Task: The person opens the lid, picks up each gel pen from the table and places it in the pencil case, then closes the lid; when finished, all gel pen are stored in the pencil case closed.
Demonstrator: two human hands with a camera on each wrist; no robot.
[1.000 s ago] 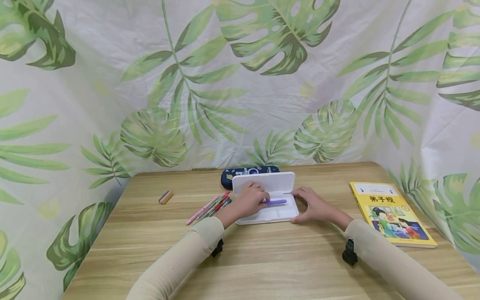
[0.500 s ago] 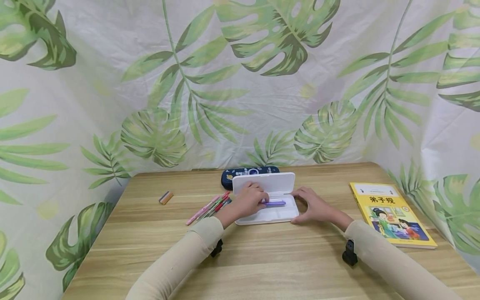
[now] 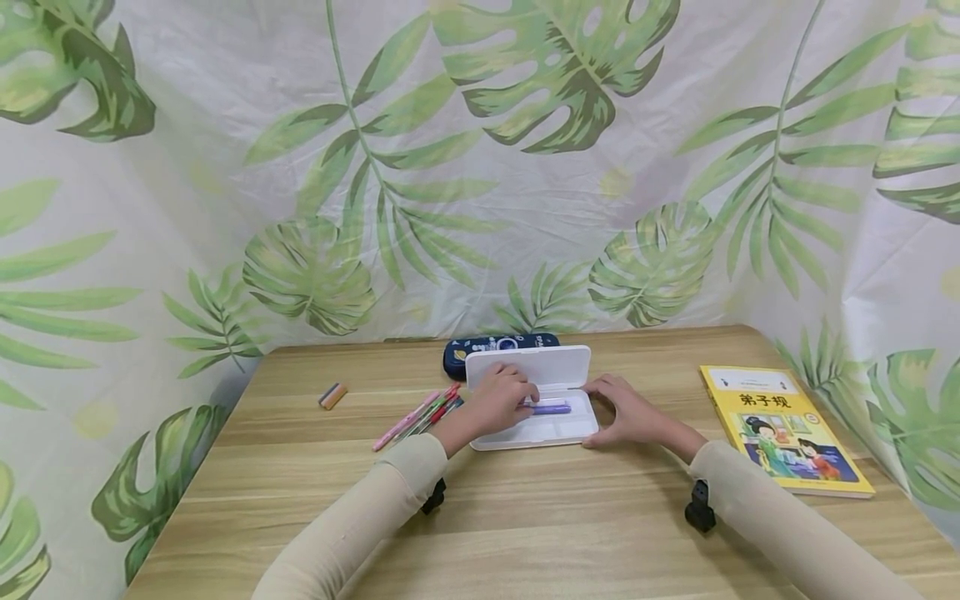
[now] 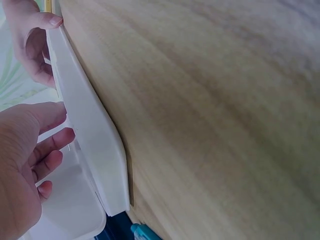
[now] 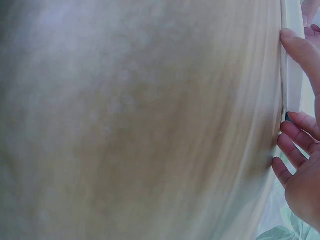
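a purple pen (image 3: 552, 409) lies lengthwise in the open white case (image 3: 558, 439) on the bench (image 3: 570, 533), immediately right of the nearer left hand (image 3: 498, 400), half-curled, its grip impossible to tell; the right hand (image 3: 630, 412), thumb and fingers spread wide, clasps the case's right end.

Looking forward and down across the table (image 3: 570, 525) from the head; closer in both wrist views, sharing the box (image 4: 95, 115).
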